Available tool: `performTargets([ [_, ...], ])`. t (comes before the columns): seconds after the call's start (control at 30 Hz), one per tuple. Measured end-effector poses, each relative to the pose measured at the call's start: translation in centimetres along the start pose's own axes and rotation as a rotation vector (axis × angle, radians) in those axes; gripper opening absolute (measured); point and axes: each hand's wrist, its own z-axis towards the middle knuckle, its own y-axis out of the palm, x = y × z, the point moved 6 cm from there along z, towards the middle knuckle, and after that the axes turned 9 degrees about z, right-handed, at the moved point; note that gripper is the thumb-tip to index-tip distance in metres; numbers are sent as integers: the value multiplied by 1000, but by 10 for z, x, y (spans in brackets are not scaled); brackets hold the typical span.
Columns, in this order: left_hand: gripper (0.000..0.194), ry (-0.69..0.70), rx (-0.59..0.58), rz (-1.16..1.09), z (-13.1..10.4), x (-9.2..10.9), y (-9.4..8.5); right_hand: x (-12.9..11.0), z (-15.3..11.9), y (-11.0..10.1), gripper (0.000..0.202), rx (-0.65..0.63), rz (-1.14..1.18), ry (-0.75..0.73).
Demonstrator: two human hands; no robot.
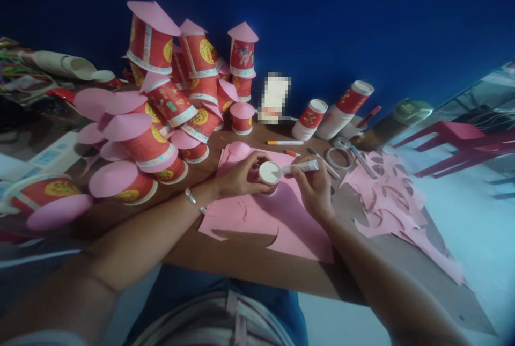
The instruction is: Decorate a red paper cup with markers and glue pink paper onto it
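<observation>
My left hand (236, 178) is closed round a small red paper cup (270, 173) whose white round end faces up. In my right hand (316, 189) is a whitish glue stick (302, 167), its tip at the cup's rim. Whether the tip touches the rim is hard to tell. Both hands are above pink paper sheets (309, 238), with cut-out gaps near the front. A small pink paper cone (238, 149) lies just behind my left hand.
Stacked red cups with pink cone roofs (153, 35) crowd the left. At the back right stand stacked paper cups (309, 120). An orange-ended pen (285, 142), a tape roll (339, 158) and pink paper scraps (390, 190) lie on the table. A red stool (454, 137) stands beyond.
</observation>
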Motion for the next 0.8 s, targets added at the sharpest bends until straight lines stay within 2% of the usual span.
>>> performTargets([
  [0.17,67,23,-39,-29,1,0,3,2,-2,-1,23,32,32,14],
  [0.3,82,-32,45,19,3,-7,8,-1,-2,-1,21,25,53,-18],
  [0.4,77,-81,106,90,4,-9,9,-2,-2,3,20,-22,29,-22],
  [0.5,70,-87,79,106,3,-5,9,-2,0,3,21,-19,29,-16],
  [0.63,66,-62,32,75,2,-2,6,-2,1,2,21,-6,23,-11],
  [0.8,58,32,14,123,3,6,1,1,0,1,22,9,36,7],
])
